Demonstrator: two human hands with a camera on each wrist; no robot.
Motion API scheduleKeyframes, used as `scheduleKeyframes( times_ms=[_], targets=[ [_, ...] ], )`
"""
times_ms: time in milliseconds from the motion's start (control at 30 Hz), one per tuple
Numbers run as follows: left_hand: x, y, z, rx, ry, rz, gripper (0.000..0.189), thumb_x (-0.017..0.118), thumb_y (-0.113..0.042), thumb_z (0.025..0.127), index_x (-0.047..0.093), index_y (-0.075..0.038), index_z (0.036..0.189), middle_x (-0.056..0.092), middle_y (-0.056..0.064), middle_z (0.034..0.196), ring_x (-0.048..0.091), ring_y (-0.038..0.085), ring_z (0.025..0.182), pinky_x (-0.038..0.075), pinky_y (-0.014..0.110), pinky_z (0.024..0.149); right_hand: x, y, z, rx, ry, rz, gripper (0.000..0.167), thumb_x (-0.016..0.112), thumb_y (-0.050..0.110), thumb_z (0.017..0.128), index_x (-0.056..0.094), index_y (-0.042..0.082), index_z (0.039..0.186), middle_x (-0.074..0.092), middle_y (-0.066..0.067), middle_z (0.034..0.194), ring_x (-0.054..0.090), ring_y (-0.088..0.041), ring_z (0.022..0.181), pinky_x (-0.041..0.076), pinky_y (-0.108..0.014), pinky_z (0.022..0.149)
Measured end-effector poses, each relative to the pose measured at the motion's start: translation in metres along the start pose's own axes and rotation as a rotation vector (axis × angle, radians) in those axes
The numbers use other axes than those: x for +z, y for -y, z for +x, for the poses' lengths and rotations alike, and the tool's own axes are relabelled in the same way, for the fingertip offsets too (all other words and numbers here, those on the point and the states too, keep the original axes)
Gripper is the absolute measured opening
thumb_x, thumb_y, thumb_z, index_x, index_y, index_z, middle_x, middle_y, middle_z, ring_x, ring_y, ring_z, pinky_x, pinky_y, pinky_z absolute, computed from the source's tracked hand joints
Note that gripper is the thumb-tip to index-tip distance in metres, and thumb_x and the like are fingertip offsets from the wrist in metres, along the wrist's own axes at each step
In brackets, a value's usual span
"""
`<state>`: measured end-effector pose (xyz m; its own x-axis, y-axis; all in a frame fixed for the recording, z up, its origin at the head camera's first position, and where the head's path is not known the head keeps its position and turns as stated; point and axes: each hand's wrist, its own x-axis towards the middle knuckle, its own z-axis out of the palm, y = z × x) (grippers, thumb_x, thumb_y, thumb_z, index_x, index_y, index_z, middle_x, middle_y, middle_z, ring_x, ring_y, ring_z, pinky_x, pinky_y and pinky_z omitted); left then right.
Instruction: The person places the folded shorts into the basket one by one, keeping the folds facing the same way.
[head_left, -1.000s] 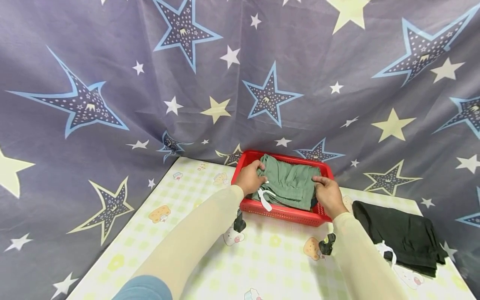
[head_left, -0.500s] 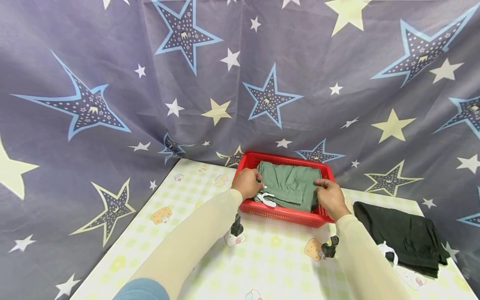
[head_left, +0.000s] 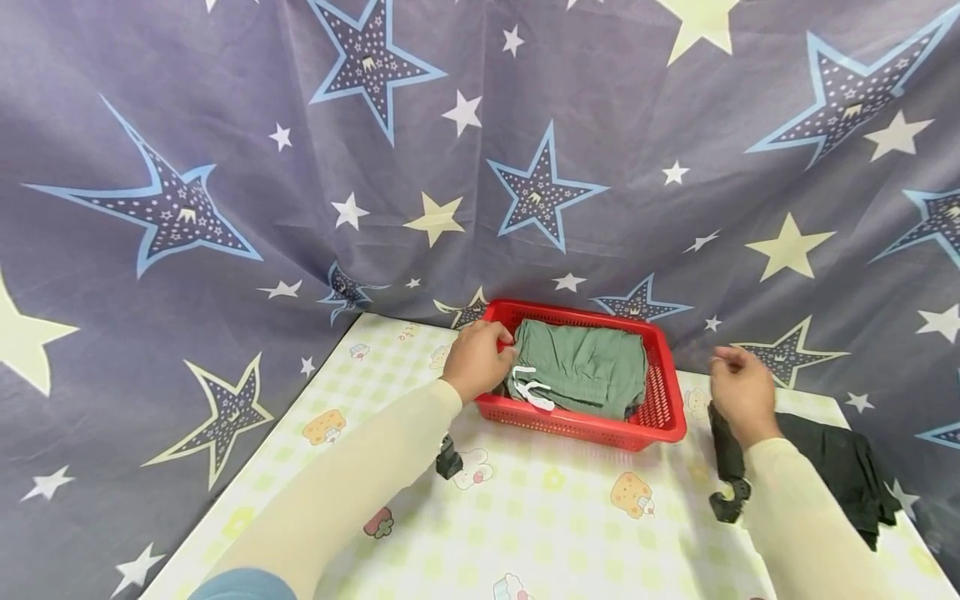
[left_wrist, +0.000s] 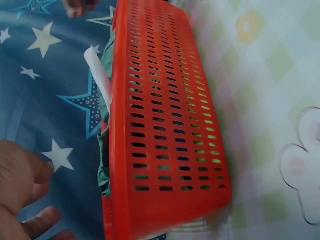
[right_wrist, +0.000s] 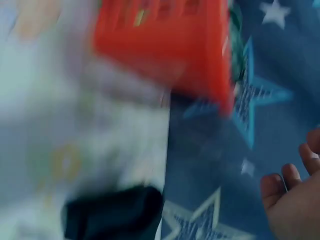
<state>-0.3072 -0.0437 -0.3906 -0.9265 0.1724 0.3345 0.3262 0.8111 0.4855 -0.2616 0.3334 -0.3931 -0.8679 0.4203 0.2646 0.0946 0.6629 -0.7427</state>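
Folded green drawstring bottoms with a white cord lie in the red perforated basket. Over the basket's left rim is my left hand, its fingers loosely bent and holding nothing. My right hand is off the basket to the right, near the folded black garment, which it and the sleeve partly cover. Loosely curled and holding nothing, the fingers of that hand show at the edge of the right wrist view, where the black garment is blurred. Through the basket's slots, dark and bluish cloth shows.
A white table with a pale green checked cover and cartoon prints supports everything. Behind and to the left hangs a grey-purple cloth with stars, close to the basket's back edge.
Both hands have let go of the green bottoms, which now lie flat in the basket. My right hand has moved right toward the black garment; my left hand has drawn back slightly left.
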Motion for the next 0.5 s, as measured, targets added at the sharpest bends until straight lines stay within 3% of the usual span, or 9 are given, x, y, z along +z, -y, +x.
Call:
scheduleKeyframes(
  times_ms=[133, 267, 400, 500],
  targets=[
    [-0.007, 0.001, -0.013, 0.026, -0.045, -0.013, 0.005, 0.069, -0.022, 0.096, 0.07, -0.017, 0.098, 0.066, 0.001, 0.103, 0.059, 0.027, 0.108, 0.047, 0.042, 0.092, -0.025, -0.042, -0.001, -0.016, 0.153, -0.216, 0.047, 0.043, 0.026, 0.107, 0.057, -0.011, 0.133, 0.054, -0.036, 0.134, 0.052, -0.053, 0.119, 0.042, -0.063, 0.096],
    [-0.008, 0.003, -0.029, 0.065, -0.067, -0.036, 0.004, 0.067, -0.021, 0.097, 0.07, -0.018, 0.097, 0.066, 0.001, 0.106, 0.058, 0.026, 0.104, 0.046, 0.042, 0.092, -0.034, -0.078, -0.008, -0.016, 0.341, -0.372, 0.053, 0.05, 0.03, 0.105, 0.054, -0.015, 0.132, 0.051, -0.04, 0.134, 0.046, -0.062, 0.119, 0.038, -0.069, 0.097],
    [-0.006, 0.005, -0.05, 0.167, -0.139, -0.078, 0.004, 0.067, -0.015, 0.095, 0.07, -0.015, 0.097, 0.065, 0.003, 0.108, 0.058, 0.026, 0.099, 0.046, 0.042, 0.091, -0.03, -0.101, -0.016, 0.064, 0.487, -0.429, 0.074, 0.059, 0.039, 0.101, 0.041, -0.022, 0.139, 0.046, -0.045, 0.134, 0.041, -0.065, 0.119, 0.037, -0.071, 0.096],
    [-0.002, 0.005, -0.065, 0.292, -0.215, -0.092, 0.004, 0.068, -0.012, 0.093, 0.069, -0.013, 0.096, 0.064, 0.003, 0.104, 0.058, 0.025, 0.097, 0.046, 0.042, 0.091, -0.025, -0.11, -0.02, 0.109, 0.535, -0.444, 0.084, 0.066, 0.042, 0.096, 0.036, -0.024, 0.139, 0.047, -0.046, 0.13, 0.046, -0.063, 0.117, 0.043, -0.069, 0.092]
  ],
)
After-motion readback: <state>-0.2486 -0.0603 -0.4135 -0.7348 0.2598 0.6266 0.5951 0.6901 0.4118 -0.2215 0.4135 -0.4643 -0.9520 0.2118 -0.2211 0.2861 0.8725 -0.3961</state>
